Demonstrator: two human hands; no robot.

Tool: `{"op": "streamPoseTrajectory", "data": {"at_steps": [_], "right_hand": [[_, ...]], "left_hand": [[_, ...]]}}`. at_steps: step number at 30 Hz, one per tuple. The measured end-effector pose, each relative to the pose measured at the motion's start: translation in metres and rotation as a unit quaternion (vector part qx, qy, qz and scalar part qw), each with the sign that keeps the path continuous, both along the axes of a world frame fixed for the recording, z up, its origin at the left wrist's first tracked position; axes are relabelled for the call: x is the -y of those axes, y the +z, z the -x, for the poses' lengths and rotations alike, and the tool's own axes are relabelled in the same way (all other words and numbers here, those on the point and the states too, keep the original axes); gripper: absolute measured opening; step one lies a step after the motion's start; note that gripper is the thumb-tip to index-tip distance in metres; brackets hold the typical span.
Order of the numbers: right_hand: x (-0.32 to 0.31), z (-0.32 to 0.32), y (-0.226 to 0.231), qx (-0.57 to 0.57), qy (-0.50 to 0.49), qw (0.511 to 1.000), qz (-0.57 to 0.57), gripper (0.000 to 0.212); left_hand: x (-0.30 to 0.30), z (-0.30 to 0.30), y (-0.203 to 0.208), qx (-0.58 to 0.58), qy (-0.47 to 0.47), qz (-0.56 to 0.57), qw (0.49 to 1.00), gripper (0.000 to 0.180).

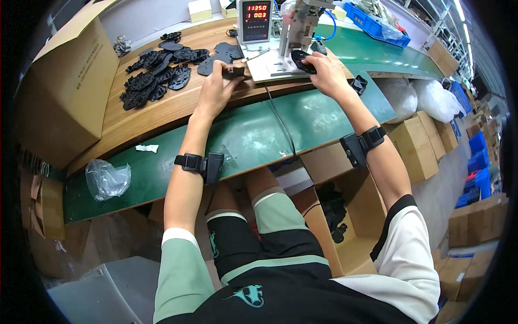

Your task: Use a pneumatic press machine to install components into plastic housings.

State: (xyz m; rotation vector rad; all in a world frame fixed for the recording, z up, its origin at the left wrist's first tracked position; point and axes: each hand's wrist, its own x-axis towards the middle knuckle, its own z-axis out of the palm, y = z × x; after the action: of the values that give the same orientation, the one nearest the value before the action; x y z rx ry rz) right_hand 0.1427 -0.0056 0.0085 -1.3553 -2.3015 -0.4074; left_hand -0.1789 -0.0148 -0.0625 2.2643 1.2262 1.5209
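My right hand (328, 74) pinches a rounded black plastic part (303, 61) by its edge. That part is over the pale metal base plate (272, 69) of a small press (295, 29), close to the front of its upright column. To the left of the plate, my left hand (217, 90) has its thumb and fingers closed on another dark plastic part (235, 72). This one is partly covered by the fingers and slightly blurred. Flat black plates (222, 55) lie just beyond my left hand, and a heap of black moulded parts (156, 73) spreads farther left on the wooden board.
A control box with a lit red display (255, 21) stands left of the press. An open cardboard box (75, 81) borders the wooden board (116, 121). A black cable (280, 116) crosses the green bench edge. Below, a carton (359, 237) holds black parts. A clear plastic bag (108, 179) lies left.
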Motion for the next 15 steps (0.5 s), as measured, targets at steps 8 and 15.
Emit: {"op": "streamPoseTrajectory", "data": {"at_steps": [8,15], "right_hand": [[0.196,-0.025,-0.095,-0.329,0.020,0.938,-0.109,0.044],[0.362,-0.088,-0.265,-0.390,-0.275,0.876,0.072,0.021]], "left_hand": [[0.025,-0.017,0.022,-0.045,-0.012,-0.099,0.994,0.036],[0.037,-0.106,0.031,-0.247,0.044,-0.205,0.946,0.039]]}}
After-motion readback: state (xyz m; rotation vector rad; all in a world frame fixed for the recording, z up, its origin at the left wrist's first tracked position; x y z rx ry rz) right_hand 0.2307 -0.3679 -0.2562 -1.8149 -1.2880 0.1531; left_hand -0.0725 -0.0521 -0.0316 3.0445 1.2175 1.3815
